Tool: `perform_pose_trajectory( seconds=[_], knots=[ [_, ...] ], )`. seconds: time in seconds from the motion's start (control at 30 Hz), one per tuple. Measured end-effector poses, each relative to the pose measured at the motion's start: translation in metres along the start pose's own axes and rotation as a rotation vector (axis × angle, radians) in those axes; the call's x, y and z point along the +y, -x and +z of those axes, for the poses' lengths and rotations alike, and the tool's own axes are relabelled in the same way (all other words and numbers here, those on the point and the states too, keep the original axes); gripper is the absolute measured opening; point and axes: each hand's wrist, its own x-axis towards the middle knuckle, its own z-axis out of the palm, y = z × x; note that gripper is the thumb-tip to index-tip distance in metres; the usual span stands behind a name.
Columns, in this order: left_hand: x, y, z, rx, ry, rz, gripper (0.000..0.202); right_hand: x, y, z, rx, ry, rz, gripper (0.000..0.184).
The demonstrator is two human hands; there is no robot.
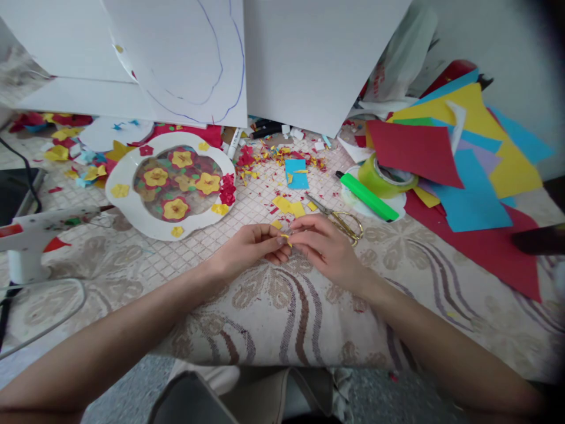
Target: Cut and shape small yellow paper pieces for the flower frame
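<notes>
My left hand [252, 246] and my right hand [324, 244] meet at the middle of the table, fingertips pinched together on a small yellow paper piece [286, 238]. Both hands rest low over the patterned tablecloth [273, 306]. Just beyond my right hand lie gold-handled scissors [342, 221]. Loose yellow paper scraps [289, 206] sit just past my fingers. To the left stands a white flower-shaped frame [132, 203] filled with red and yellow paper flowers.
A glue gun [39, 229] stands at the left edge with its cord. A green marker [367, 197] and a tape roll [384, 176] lie right of centre. Coloured paper sheets [463, 171] pile at the right. White boards [309, 53] lean at the back.
</notes>
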Motion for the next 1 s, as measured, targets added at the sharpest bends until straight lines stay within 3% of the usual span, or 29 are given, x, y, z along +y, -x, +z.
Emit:
perform_pose_trajectory(
  seconds=[0.27,0.43,0.67,1.0],
  knots=[
    [0.0,0.001,0.001,-0.004,-0.037,-0.004,0.019,0.001,0.0,0.002,0.029,-0.03,0.02,0.012],
    [-0.001,0.0,-0.001,-0.02,-0.103,-0.004,0.021,-0.003,-0.001,0.002,0.026,-0.137,0.178,0.011],
    [0.0,0.0,0.001,-0.041,-0.16,0.017,0.019,-0.004,0.003,0.008,-0.04,-0.484,0.492,0.005],
    [-0.002,-0.001,0.0,-0.037,-0.164,0.033,0.019,-0.004,0.002,0.011,-0.031,-0.605,0.555,0.007]
  ],
)
